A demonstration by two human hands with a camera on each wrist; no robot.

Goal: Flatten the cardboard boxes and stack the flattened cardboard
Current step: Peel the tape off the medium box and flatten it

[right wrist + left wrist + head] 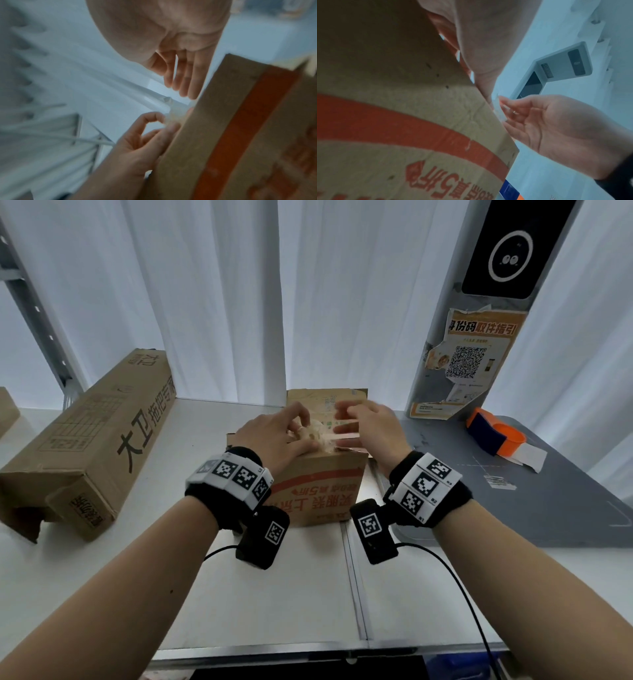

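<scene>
A small cardboard box (pixel 318 484) stands on the white bench (pixel 274 594) near its back edge, at the seam where the bench meets a grey mat (pixel 513 491) to the right. Bare bench surface lies between the box and the near edge. Both hands work at the box's top. The left hand (pixel 274 436) has its fingers curled, pinching a crumpled wad of clear packing tape (pixel 315 433) against the top edge. The right hand (pixel 370 426) holds its fingers nearly straight and together beside a strip of the tape; whether it grips the strip cannot be told through the blur.

The box is plain brown corrugated board with a broad red band and red Chinese print, upside down to the wearer, including "5斤". A long, narrow cardboard box (pixel 89 446) lies toward the bench's left edge, its near end torn open, printed "大卫" in black. At the mat's far right corner sits an orange and blue tape dispenser (pixel 493 436). Behind the mat a grey post (pixel 479 302) carries an orange poster (pixel 469 364) with a QR code. White curtains (pixel 219 296) hang along the back.
</scene>
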